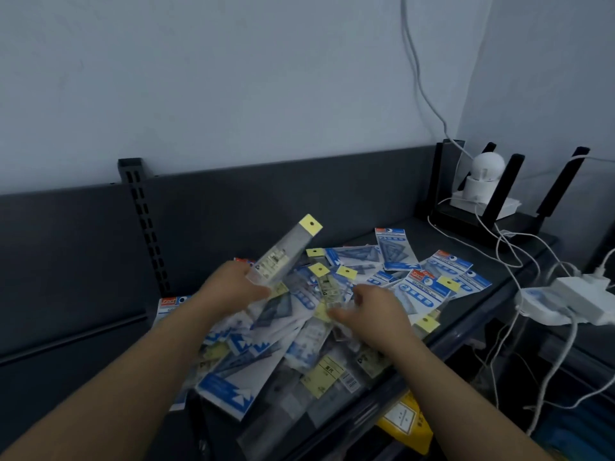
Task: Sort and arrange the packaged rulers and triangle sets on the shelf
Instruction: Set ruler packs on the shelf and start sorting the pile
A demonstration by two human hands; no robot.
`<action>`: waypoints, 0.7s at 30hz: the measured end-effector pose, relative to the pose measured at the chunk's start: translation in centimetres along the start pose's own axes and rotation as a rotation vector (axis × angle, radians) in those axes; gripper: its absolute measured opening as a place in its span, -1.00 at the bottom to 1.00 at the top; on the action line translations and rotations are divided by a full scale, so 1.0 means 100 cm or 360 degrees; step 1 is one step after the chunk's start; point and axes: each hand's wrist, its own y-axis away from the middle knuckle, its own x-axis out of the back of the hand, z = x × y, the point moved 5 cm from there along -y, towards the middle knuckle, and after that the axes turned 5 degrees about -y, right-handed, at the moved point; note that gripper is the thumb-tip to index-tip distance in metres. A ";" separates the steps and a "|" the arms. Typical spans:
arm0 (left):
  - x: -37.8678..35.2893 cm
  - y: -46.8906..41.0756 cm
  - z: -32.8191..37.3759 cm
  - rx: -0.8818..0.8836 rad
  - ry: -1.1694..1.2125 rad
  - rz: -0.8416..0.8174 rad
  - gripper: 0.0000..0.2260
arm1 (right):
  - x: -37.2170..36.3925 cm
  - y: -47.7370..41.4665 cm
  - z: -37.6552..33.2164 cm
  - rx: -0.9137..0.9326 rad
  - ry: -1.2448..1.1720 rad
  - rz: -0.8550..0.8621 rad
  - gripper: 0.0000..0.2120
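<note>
Aloft, pinched in left hand [233,287], packaged ruler [286,252] slanting up and away; just beside, right hand [374,314] curled round second ruler pack [327,286].

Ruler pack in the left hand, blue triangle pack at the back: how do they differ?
The ruler pack is narrow, yellow-tabbed; the triangle pack is wider, blue-topped. The ruler pack tilts up in the left hand; the triangle pack lies flat on the shelf. Both have clear sleeves.

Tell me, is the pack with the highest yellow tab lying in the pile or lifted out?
Lifted out: the left hand grips the ruler pack low, its tab slanting above the pile.
</note>
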 end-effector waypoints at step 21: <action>-0.007 0.001 -0.020 -0.0095 0.0057 -0.0174 -0.87 | -0.017 0.017 -0.021 -0.0441 -0.0150 -0.0036 -0.52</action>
